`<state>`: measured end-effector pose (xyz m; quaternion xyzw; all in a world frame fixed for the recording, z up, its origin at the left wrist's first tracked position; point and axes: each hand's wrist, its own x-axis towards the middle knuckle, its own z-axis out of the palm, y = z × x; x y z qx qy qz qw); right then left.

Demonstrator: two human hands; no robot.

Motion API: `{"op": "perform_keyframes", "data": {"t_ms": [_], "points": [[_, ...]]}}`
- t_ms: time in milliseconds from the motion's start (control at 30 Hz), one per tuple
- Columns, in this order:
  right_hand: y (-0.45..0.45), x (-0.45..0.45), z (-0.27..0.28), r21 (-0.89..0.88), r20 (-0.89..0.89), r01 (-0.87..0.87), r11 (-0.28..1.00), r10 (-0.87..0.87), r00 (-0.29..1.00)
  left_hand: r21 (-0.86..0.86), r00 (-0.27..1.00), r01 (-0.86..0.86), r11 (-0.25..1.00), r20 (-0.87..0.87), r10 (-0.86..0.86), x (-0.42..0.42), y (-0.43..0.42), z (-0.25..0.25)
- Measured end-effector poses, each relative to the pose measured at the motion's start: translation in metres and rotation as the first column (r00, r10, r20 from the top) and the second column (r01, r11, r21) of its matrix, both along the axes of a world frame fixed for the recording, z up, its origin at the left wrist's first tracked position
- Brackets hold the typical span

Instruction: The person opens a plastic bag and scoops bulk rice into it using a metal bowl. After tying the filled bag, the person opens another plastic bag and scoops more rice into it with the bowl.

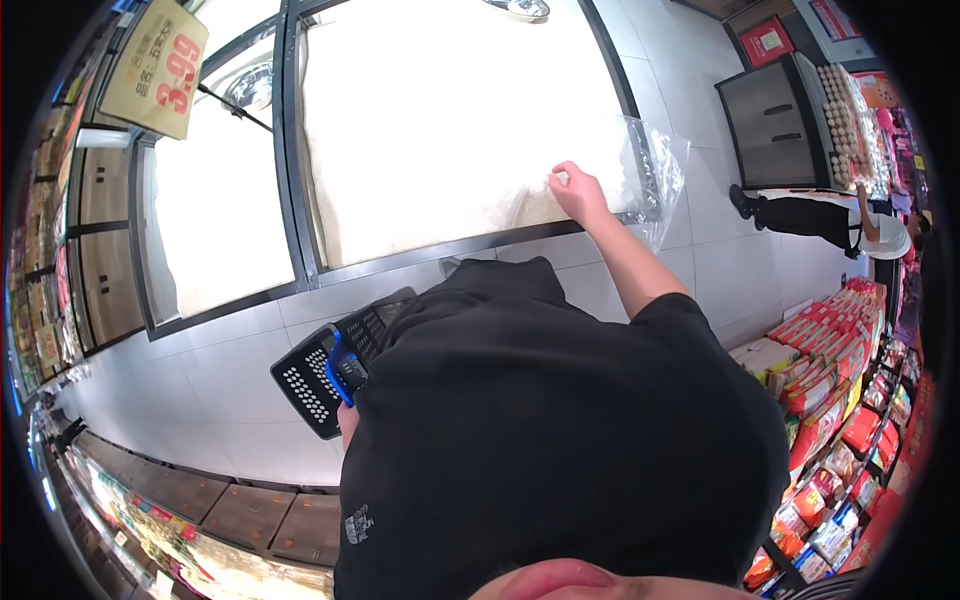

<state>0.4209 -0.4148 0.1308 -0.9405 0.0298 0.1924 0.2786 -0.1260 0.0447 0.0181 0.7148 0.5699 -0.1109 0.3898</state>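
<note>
My right hand (580, 196) is over a large, brightly lit bin (440, 262) of white grains that look like rice (430, 120). Its thumb and fingers curl together in a pinch; whether anything sits between them is too washed out to tell. To the right of that hand, a clear plastic bag (660, 180) drapes across the bin's edge. Low at my left side, my left hand (347, 420) shows only in part, closed at the blue handle (345, 368) of a black shopping basket (308, 385). My shirt hides the rest of that hand and part of the basket.
A metal scoop (520, 8) lies at the bin's far side, another (250, 90) in the left compartment. A price sign (155, 65) stands upper left. At right are an egg display (850, 120), a person (820, 225) beside it, and shelves of packaged goods (830, 370).
</note>
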Motion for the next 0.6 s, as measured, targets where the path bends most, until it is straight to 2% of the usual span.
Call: {"op": "perform_keyframes", "data": {"t_ms": [100, 167, 233, 267, 300, 333, 400, 433, 533, 600], "points": [[-0.037, 0.002, 0.02, -0.229, 0.101, 0.173, 0.958, -0.154, 0.983, 0.111, 0.999, 0.048, 0.993, 0.006, -0.049, 0.018, 0.006, 0.01], [-0.09, 0.009, -0.001, -0.202, 0.454, 0.332, 0.921, -0.212, 0.865, 0.191, 0.996, 0.081, 0.978, 0.018, -0.086, 0.033, 0.009, 0.02], [-0.132, 0.015, 0.0, -0.321, 0.572, 0.514, 0.795, -0.27, 0.774, 0.251, 0.992, 0.124, 0.96, -0.018, -0.124, 0.056, 0.01, 0.033], [-0.144, 0.013, 0.001, -0.306, 0.533, 0.579, 0.755, -0.368, 0.762, 0.261, 0.99, 0.139, 0.955, -0.061, -0.127, 0.071, 0.006, 0.043], [-0.155, 0.013, 0.0, -0.296, 0.49, 0.643, 0.707, -0.465, 0.737, 0.226, 0.98, 0.134, 0.965, -0.175, -0.096, 0.092, 0.001, 0.056], [-0.168, 0.013, 0.002, -0.285, 0.448, 0.702, 0.652, -0.557, 0.699, 0.241, 0.973, 0.159, 0.957, -0.201, -0.111, 0.096, 0.005, 0.051], [-0.224, 0.013, -0.056, -0.082, 0.247, 0.756, 0.649, -0.722, 0.646, 0.269, 0.958, 0.204, 0.941, -0.25, -0.137, 0.101, 0.011, 0.037], [-0.243, 0.013, -0.08, 0.016, 0.13, 0.781, 0.624, -0.776, 0.618, 0.23, 0.933, 0.246, 0.941, -0.321, -0.165, 0.108, 0.01, 0.042], [-0.246, 0.001, -0.079, 0.162, -0.003, 0.734, 0.659, -0.744, 0.668, 0.206, 0.921, 0.261, 0.943, -0.344, -0.18, 0.117, 0.007, 0.059], [-0.244, 0.0, -0.069, 0.078, 0.012, 0.719, 0.691, -0.721, 0.692, 0.24, 0.933, 0.269, 0.933, -0.307, -0.19, 0.112, 0.01, 0.057]]}}
